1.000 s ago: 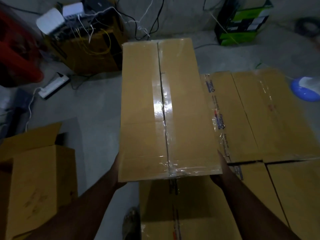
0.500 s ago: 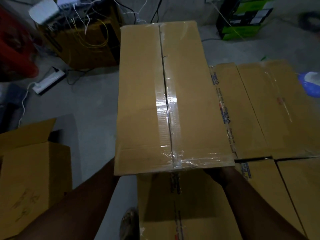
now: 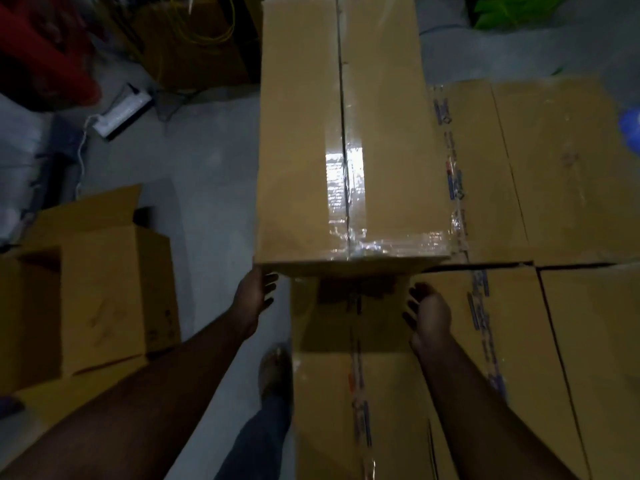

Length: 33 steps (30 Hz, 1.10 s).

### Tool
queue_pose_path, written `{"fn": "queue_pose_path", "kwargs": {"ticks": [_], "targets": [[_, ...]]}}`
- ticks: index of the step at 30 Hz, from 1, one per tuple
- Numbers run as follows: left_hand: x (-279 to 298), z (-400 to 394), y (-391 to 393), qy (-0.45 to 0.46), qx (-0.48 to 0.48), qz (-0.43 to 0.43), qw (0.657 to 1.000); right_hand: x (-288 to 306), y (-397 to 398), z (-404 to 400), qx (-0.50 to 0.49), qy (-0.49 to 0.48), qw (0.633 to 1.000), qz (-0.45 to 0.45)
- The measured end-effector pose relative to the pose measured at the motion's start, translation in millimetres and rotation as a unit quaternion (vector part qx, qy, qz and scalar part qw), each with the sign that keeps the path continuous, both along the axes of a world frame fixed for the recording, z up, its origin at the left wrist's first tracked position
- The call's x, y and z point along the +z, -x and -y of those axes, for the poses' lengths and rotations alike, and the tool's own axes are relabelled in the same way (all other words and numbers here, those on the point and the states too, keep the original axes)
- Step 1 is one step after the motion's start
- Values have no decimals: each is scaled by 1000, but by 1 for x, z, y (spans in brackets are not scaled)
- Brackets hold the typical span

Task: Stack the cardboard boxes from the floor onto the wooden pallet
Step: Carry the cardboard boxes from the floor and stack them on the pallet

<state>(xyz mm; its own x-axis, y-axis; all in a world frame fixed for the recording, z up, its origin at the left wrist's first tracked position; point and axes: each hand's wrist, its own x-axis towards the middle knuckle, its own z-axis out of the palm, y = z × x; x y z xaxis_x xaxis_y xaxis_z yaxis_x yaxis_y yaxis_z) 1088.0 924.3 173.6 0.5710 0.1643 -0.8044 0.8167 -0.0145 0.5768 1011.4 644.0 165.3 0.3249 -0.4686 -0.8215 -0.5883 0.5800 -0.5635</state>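
Note:
A long taped cardboard box [image 3: 346, 133] lies ahead of me, pointing away, with its right edge beside a layer of closed cardboard boxes [image 3: 554, 168]. Its near end overhangs another closed box [image 3: 381, 393] below me. My left hand [image 3: 254, 294] is open at the box's near left corner, fingers spread, at most grazing it. My right hand [image 3: 429, 313] is open just behind the near end, palm toward the box and apart from it. The wooden pallet is hidden under the boxes.
An open cardboard box [image 3: 104, 289] stands on the floor to my left. Farther back lie a white power strip [image 3: 121, 112], a red object [image 3: 41, 57] and a box with yellow cables [image 3: 194, 46]. A blue object [image 3: 632, 129] sits at the right edge. My foot [image 3: 273, 372] is beside the near box.
The long box has moved forward and down next to the box layer. Both hands have come off its sides and now hang open behind its near end.

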Motion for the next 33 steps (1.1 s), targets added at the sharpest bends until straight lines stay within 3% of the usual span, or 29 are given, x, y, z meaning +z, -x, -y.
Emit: {"fn": "queue_pose_path", "kwargs": {"ticks": [4, 7, 14, 22, 28, 33], "targets": [[67, -13, 83, -73, -96, 60, 991, 65, 62, -41, 101, 26, 993, 59], [124, -12, 137, -49, -87, 100, 990, 131, 87, -67, 173, 21, 977, 120], [247, -36, 287, -3, 69, 195, 978, 270, 180, -138, 340, 11, 919, 198], [292, -134, 477, 16, 271, 200, 941, 343, 322, -274, 484, -49, 853, 186], [300, -244, 648, 6, 410, 207, 888, 348, 463, -411, 631, -58, 753, 175], [307, -337, 829, -50, 514, 192, 835, 356, 615, -546, 735, -118, 647, 163]]}}
